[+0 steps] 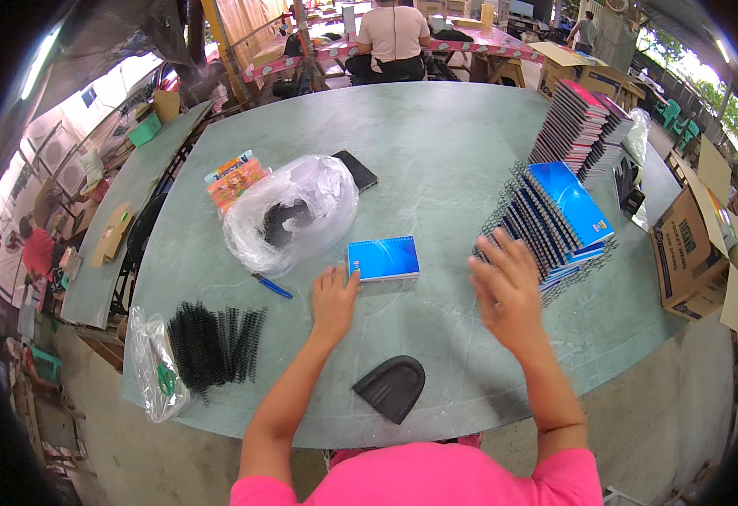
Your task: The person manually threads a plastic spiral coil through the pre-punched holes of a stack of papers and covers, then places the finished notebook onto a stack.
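Two bare hands work above a pale green table (436,371). The left hand (333,305) lies by the lower left corner of a blue pad (383,259), its fingers loosely side by side and unclenched, the thumb at the pad's edge; whether it presses on the pad I cannot tell. The pad lies flat in front of the person, a row of small marks along its far edge. The right hand (506,291) is raised, fingers spread and slightly bent, pinching nothing; its fingertips overlap the coils of the blue stack (568,202) in view, and I cannot tell whether they touch.

Beyond the left hand lie a blue tool (272,286) and a clear bag (328,196) with dark contents, a black wallet-like thing (355,170) just behind it. Nearer the left edge, black coils (209,344) lie beside a flat plastic bag (155,364). A black curved piece (392,388) rests between the forearms. Red-topped books (568,125) rise behind the blue stack; an open carton (691,240) stands right of the table.
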Demonstrator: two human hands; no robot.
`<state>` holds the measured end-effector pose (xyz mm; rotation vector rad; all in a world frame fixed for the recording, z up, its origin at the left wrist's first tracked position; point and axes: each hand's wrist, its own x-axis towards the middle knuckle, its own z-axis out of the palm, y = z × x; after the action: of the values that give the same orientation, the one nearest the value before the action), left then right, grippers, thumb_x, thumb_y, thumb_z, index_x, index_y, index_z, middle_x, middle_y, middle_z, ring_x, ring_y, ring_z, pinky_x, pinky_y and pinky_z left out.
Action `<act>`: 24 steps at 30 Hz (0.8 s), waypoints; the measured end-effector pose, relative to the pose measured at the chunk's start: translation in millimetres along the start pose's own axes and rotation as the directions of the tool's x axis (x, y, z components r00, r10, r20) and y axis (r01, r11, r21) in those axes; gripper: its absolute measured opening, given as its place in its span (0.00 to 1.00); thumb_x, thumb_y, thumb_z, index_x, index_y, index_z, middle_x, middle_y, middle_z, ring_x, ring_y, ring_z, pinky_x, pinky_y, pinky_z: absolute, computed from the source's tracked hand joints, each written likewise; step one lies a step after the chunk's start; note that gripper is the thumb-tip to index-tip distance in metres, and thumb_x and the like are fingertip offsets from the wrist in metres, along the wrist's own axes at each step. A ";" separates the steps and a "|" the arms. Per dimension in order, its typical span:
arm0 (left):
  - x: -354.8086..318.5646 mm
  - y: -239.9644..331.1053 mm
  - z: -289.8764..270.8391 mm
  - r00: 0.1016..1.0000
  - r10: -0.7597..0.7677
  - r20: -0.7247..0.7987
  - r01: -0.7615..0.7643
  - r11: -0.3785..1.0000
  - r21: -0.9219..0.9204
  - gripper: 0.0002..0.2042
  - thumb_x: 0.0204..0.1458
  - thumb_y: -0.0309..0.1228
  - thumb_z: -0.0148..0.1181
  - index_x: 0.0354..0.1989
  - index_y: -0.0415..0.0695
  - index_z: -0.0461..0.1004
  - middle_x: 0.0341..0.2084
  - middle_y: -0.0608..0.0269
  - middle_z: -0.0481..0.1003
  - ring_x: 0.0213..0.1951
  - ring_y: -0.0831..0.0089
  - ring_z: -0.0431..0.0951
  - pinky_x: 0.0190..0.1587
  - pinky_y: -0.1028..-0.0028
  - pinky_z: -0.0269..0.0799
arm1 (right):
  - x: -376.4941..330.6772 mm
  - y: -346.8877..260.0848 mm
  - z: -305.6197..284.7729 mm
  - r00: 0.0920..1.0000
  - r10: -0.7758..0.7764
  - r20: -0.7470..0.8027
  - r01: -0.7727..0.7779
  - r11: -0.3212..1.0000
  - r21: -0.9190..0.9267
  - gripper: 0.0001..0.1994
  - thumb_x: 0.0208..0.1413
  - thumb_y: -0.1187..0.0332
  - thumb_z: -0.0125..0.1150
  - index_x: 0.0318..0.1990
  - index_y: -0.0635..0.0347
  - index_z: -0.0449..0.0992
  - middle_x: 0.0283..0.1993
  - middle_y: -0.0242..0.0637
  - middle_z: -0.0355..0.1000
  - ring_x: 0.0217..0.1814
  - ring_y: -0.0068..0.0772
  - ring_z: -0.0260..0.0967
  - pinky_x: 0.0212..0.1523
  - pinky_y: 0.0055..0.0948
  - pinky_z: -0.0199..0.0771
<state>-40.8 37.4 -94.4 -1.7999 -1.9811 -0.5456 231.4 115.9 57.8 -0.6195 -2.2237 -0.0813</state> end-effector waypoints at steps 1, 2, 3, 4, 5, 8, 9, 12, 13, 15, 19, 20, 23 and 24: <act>-1.0 -5.3 4.6 0.999 0.035 -0.022 -0.034 0.999 0.021 0.20 0.45 0.34 0.58 0.48 0.43 0.68 0.41 0.57 0.71 0.49 0.57 0.67 0.49 0.61 0.60 | -4.8 -2.5 13.9 0.999 0.001 0.053 -0.004 0.998 0.060 0.10 0.46 0.73 0.59 0.39 0.57 0.75 0.54 0.38 0.67 0.62 0.43 0.57 0.61 0.45 0.51; 2.1 -5.5 6.1 0.996 0.076 -0.045 -0.075 0.997 0.033 0.19 0.45 0.34 0.58 0.47 0.43 0.69 0.39 0.57 0.71 0.48 0.58 0.67 0.49 0.61 0.60 | -12.2 -3.7 25.8 0.994 0.003 0.109 -0.015 0.994 0.107 0.10 0.47 0.73 0.59 0.39 0.57 0.75 0.54 0.38 0.67 0.62 0.43 0.57 0.61 0.45 0.51; 4.0 -4.9 7.3 0.996 0.076 -0.047 -0.075 0.997 0.012 0.18 0.45 0.33 0.58 0.45 0.42 0.69 0.38 0.57 0.71 0.47 0.59 0.68 0.48 0.62 0.61 | -19.7 -4.7 36.1 0.986 0.004 0.165 -0.029 0.988 0.152 0.09 0.47 0.72 0.59 0.38 0.57 0.75 0.54 0.38 0.67 0.62 0.43 0.58 0.61 0.45 0.51; 8.0 -1.8 6.3 0.996 0.077 -0.047 -0.077 0.997 -0.010 0.16 0.45 0.32 0.57 0.44 0.42 0.69 0.37 0.57 0.71 0.46 0.59 0.68 0.47 0.62 0.61 | -28.1 -4.4 46.0 0.980 0.010 0.198 -0.046 0.983 0.180 0.09 0.47 0.72 0.59 0.38 0.56 0.75 0.54 0.38 0.67 0.62 0.43 0.57 0.61 0.45 0.51; 12.0 1.2 4.1 0.996 0.078 -0.047 -0.079 0.996 -0.032 0.15 0.45 0.31 0.57 0.42 0.41 0.70 0.36 0.58 0.71 0.44 0.60 0.69 0.46 0.63 0.61 | -36.3 -5.2 53.5 0.973 0.014 0.230 -0.063 0.976 0.207 0.09 0.48 0.71 0.58 0.38 0.56 0.75 0.54 0.37 0.68 0.62 0.42 0.57 0.61 0.45 0.51; 21.7 6.8 1.8 0.991 0.095 0.100 -0.102 0.992 0.071 0.11 0.45 0.29 0.54 0.38 0.41 0.70 0.32 0.60 0.72 0.40 0.62 0.71 0.41 0.64 0.62 | -51.9 -8.2 66.3 0.953 0.041 0.301 -0.129 0.951 0.280 0.09 0.48 0.71 0.58 0.39 0.56 0.75 0.53 0.37 0.68 0.62 0.43 0.57 0.61 0.45 0.52; 22.4 6.1 3.6 0.987 0.085 0.136 -0.095 0.993 0.070 0.12 0.45 0.30 0.56 0.39 0.42 0.70 0.31 0.61 0.72 0.39 0.63 0.71 0.41 0.64 0.62 | -54.6 -8.0 69.0 0.947 0.051 0.316 -0.151 0.942 0.300 0.10 0.48 0.71 0.58 0.40 0.56 0.75 0.53 0.37 0.68 0.62 0.43 0.58 0.60 0.44 0.53; 21.6 5.4 0.7 0.973 0.055 0.224 -0.053 0.999 -0.011 0.14 0.45 0.31 0.58 0.42 0.44 0.72 0.27 0.61 0.74 0.34 0.65 0.73 0.39 0.64 0.62 | -64.7 -6.1 80.7 0.924 0.164 0.346 -0.311 0.848 0.429 0.11 0.48 0.70 0.59 0.41 0.58 0.74 0.53 0.40 0.68 0.61 0.43 0.59 0.59 0.41 0.57; 21.9 13.6 -11.0 0.969 0.053 0.240 -0.030 0.994 -0.101 0.13 0.45 0.30 0.57 0.42 0.44 0.72 0.26 0.60 0.74 0.33 0.65 0.74 0.39 0.63 0.63 | -67.9 -3.0 84.4 0.907 0.220 0.359 -0.379 0.797 0.470 0.12 0.49 0.70 0.60 0.42 0.59 0.74 0.53 0.41 0.68 0.61 0.42 0.60 0.58 0.40 0.58; 11.6 29.3 -29.2 0.977 0.042 0.207 0.037 0.932 -0.360 0.11 0.48 0.28 0.54 0.40 0.42 0.73 0.27 0.57 0.75 0.32 0.64 0.75 0.39 0.64 0.65 | -67.7 -5.0 95.3 0.788 0.534 0.307 -0.589 0.511 0.626 0.12 0.48 0.71 0.61 0.42 0.60 0.73 0.49 0.41 0.70 0.56 0.38 0.65 0.55 0.36 0.62; -20.8 74.7 -69.1 0.861 -0.016 0.509 0.472 0.396 -0.787 0.10 0.54 0.30 0.50 0.40 0.38 0.73 0.33 0.53 0.76 0.36 0.66 0.77 0.40 0.70 0.69 | -79.1 12.9 108.2 0.540 0.525 0.658 -0.630 -0.266 0.730 0.14 0.49 0.71 0.63 0.43 0.64 0.72 0.42 0.40 0.73 0.45 0.28 0.71 0.47 0.28 0.69; -27.9 76.0 -69.9 0.802 -0.001 0.598 0.576 0.269 -0.772 0.11 0.55 0.32 0.50 0.40 0.38 0.73 0.33 0.53 0.76 0.36 0.67 0.77 0.40 0.71 0.69 | -75.7 7.4 109.1 0.540 0.474 0.695 -0.612 -0.345 0.711 0.14 0.49 0.71 0.63 0.43 0.63 0.72 0.41 0.38 0.74 0.42 0.26 0.70 0.45 0.27 0.70; -41.5 55.4 -76.7 0.746 -0.038 0.665 0.654 0.228 -0.721 0.12 0.55 0.34 0.51 0.41 0.38 0.73 0.34 0.52 0.76 0.35 0.68 0.77 0.40 0.73 0.70 | -59.8 -5.4 104.3 0.586 0.403 0.702 -0.593 -0.377 0.712 0.12 0.47 0.71 0.65 0.39 0.64 0.75 0.36 0.36 0.75 0.37 0.22 0.70 0.40 0.26 0.72; -43.8 42.9 -80.7 0.750 -0.065 0.658 0.648 0.274 -0.711 0.13 0.55 0.34 0.52 0.41 0.38 0.73 0.34 0.52 0.76 0.34 0.68 0.77 0.39 0.73 0.70 | -50.0 -6.4 101.2 0.592 0.386 0.707 -0.690 -0.210 0.692 0.11 0.46 0.72 0.65 0.37 0.64 0.75 0.35 0.35 0.75 0.36 0.21 0.70 0.39 0.25 0.72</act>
<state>8.7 -39.0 -49.6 -2.1698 -2.8466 -1.8857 185.7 115.8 -45.7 -0.7340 -1.3299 1.9800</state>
